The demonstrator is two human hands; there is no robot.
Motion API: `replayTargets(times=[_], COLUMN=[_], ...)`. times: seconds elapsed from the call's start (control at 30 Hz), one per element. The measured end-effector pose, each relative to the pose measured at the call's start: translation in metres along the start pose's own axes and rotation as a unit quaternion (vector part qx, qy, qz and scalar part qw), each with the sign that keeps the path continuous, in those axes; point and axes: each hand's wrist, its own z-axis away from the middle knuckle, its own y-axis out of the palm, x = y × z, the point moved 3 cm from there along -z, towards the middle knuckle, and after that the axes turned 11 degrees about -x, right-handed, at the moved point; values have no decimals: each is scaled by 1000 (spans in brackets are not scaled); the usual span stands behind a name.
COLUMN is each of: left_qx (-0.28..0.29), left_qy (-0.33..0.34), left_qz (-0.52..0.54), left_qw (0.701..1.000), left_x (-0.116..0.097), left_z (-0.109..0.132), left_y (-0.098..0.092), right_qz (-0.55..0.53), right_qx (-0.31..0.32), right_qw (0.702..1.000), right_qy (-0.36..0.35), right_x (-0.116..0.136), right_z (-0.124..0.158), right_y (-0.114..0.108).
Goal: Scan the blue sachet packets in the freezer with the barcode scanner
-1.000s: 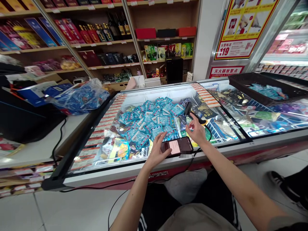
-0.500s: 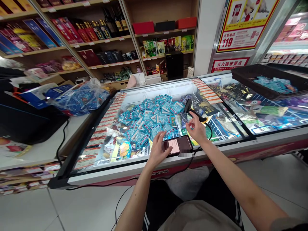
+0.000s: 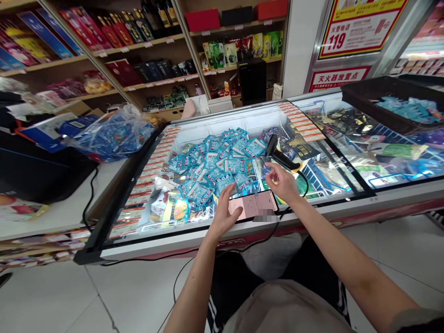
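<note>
My left hand [image 3: 225,213] is at the left end of a smartphone [image 3: 255,204], its thumb over the lit screen and its fingers along the far edge. The phone is at the freezer's front edge, with a pixelated patch over its near side. To the right of the phone, my right hand [image 3: 282,183] hovers with fingers loosely bent and apart, holding nothing. Just beyond that hand, a black handheld barcode scanner [image 3: 281,156] lies on the glass, its cable running toward me. A heap of blue snack packets [image 3: 211,162] covers the glass beyond my left hand.
The chest freezer [image 3: 163,243] spans the view before me. A dark tray [image 3: 367,95] with blue packets sits on it at right. At left, a counter [image 3: 100,185] bears a clear bag of blue packets [image 3: 114,134]. Stocked shelves [image 3: 152,83] stand behind; cables hang in front.
The phone screen has turned from mostly dark with a pale box to largely pale. My right hand has dropped slightly, its fingers more bent. The camera view has shifted a little.
</note>
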Motion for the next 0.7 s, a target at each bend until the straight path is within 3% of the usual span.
replayTargets(times=[0.23, 0.5, 0.7], left_qx=[0, 48, 77], left_qy=[19, 14, 34], left_qz=[25, 86, 69], left_qw=[1000, 995, 994], left_x=[0, 4, 0], left_z=[3, 5, 5], left_y=[-1, -7, -7], right_qz=[-7, -3, 4], right_qx=[47, 36, 29], right_qw=[999, 999, 999], right_qy=[-2, 15, 20], right_x=[-2, -6, -9], right_z=[3, 3, 4], right_y=[7, 5, 5])
